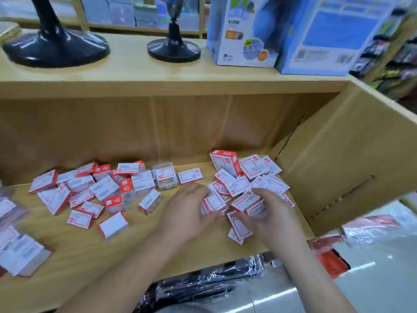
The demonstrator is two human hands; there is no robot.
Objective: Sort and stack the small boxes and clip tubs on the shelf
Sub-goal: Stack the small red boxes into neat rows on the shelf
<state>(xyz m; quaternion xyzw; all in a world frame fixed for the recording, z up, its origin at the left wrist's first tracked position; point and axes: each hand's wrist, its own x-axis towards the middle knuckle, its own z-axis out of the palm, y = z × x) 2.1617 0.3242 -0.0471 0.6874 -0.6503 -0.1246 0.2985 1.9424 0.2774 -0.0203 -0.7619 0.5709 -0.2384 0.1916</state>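
Several small red-and-white boxes (pixel 103 190) lie scattered across the wooden shelf (pixel 140 245). A denser heap of them (pixel 255 175) sits at the right, with one taller box (pixel 224 162) standing upright behind it. A clear clip tub (pixel 165 178) stands mid-shelf among the boxes. My left hand (pixel 189 213) holds a few small boxes (pixel 214 203) at the heap's near edge. My right hand (pixel 268 213) grips another small box (pixel 248 203) just beside it. The two hands nearly touch.
A stack of larger white boxes (pixel 20 251) sits at the shelf's front left. The shelf's side wall (pixel 338 159) closes off the right. On the top board stand two black globe bases (pixel 56 46) and blue cartons (pixel 246 30). Wrapped packs (pixel 203 285) lie below.
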